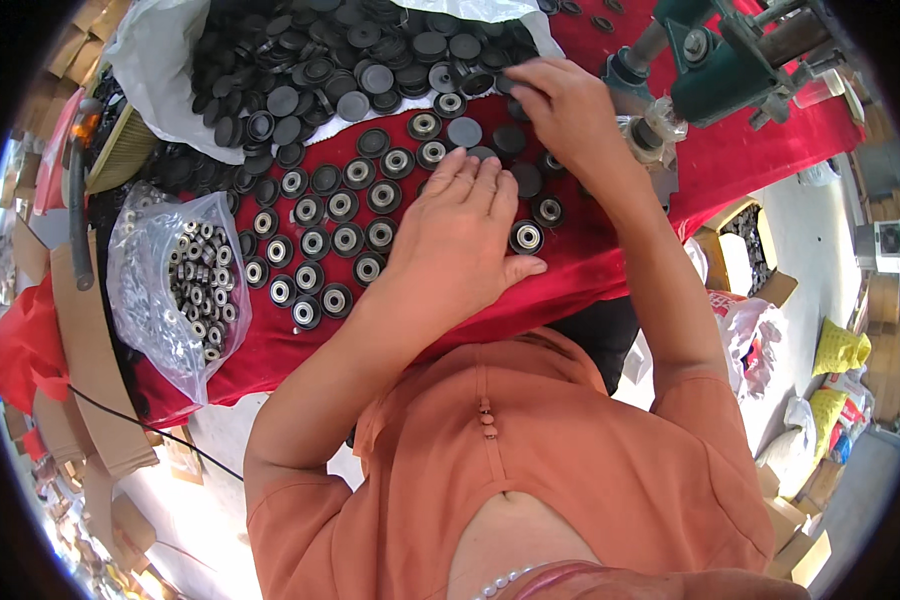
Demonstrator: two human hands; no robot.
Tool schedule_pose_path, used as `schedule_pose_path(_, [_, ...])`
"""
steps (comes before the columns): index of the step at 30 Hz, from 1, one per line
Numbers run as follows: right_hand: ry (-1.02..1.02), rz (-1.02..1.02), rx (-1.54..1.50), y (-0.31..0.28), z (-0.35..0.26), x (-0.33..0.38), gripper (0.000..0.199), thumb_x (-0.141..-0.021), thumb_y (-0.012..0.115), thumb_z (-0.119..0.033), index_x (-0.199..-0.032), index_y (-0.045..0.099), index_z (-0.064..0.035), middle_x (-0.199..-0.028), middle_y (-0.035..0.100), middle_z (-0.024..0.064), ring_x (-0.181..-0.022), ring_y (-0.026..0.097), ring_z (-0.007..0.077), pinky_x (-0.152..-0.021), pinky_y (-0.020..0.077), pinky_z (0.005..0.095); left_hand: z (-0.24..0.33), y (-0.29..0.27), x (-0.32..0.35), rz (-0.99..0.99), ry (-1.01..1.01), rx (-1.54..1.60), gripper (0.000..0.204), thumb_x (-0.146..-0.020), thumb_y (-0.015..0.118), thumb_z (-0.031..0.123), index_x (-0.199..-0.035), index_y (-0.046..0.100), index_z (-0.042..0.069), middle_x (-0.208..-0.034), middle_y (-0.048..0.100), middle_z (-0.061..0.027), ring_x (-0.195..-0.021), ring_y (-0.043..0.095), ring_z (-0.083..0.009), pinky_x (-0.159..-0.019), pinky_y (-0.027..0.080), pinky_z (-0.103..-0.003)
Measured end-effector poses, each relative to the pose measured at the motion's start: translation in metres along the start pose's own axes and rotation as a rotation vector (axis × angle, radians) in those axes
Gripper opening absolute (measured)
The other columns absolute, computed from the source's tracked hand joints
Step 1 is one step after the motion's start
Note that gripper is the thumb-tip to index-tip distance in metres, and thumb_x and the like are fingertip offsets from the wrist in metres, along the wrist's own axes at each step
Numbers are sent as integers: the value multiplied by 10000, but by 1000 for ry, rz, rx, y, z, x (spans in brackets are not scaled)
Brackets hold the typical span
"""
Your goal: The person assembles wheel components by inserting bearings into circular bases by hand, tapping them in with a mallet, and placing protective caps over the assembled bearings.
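Note:
My left hand (pixel 462 225) lies palm down over the middle of the red cloth, fingers stretched out and thumb apart. Its fingertips rest by a grey-black plastic disc (pixel 464 132), and the palm hides what is beneath. Farther right, my right hand (pixel 572 112) reaches to the edge of a heap of round black plastic caps (pixel 320 70), fingers and thumb apart, with a dark cap at the fingertips. Left of my left hand, black caps with metal ball bearings (pixel 347 239) set in them stand in loose rows. Another bearing-filled cap (pixel 526 237) sits by my left thumb.
A clear plastic bag of small bearings (pixel 202 285) lies at the table's left. The caps spill from a white sack (pixel 155 70) at the back. A green metal press (pixel 715 65) stands at the back right. A box of dark parts (pixel 742 245) is on the floor, right.

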State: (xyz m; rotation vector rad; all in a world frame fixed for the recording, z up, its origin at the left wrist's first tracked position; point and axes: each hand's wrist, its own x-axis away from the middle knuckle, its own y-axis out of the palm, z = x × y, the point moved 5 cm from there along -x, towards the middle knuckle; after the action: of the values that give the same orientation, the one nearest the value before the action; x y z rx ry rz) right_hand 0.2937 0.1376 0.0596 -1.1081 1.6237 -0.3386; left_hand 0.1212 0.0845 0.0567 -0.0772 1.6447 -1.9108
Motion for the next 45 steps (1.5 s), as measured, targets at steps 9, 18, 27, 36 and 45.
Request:
schedule_pose_path(9, [111, -117, 13, 12, 1, -20, 178, -852, 728, -174, -997, 748, -72, -926, 700, 149, -862, 684, 350, -770, 538, 442, -7, 2, 11, -3, -49, 129, 786, -822, 747, 484, -1351, 532, -56, -1447, 532, -225, -1376, 480, -371, -1199, 312, -480])
schedule_pose_path(18, [-173, 56, 272, -44, -29, 59, 150, -782, 773, -72, -906, 688, -78, -901, 692, 62, -848, 667, 255, -804, 469, 396, -12, 8, 25, -61, -52, 148, 730, -817, 785, 350, -1393, 514, -7, -1577, 390, -173, -1472, 351, -339, -1211, 294, -472])
schedule_pose_path(27, [187, 106, -67, -43, -30, 46, 131, -814, 749, -72, -940, 721, -94, -885, 723, 62, -854, 688, 251, -823, 451, 393, -9, -1, 19, -111, -54, 134, 713, -817, 783, 341, -1380, 518, -9, -1547, 426, -179, -1439, 394, -352, -1198, 315, -486])
schedule_pose_path(36, [26, -109, 459, -17, 7, 25, 128, -899, 626, -112, -943, 744, -89, -864, 706, 99, -881, 689, 284, -802, 456, 452, -9, -11, 22, -120, -63, 131, 694, -820, 777, 342, -1357, 532, -22, -1518, 453, -189, -1410, 426, -356, -1182, 327, -500])
schedule_pose_path(45, [25, -142, 424, 18, 12, -4, 157, -895, 674, -218, -911, 744, -78, -891, 713, 100, -910, 689, 295, -826, 458, 434, -9, -20, 26, -130, -67, 124, 666, -811, 780, 315, -1336, 550, -25, -1503, 462, -195, -1404, 432, -355, -1184, 319, -494])
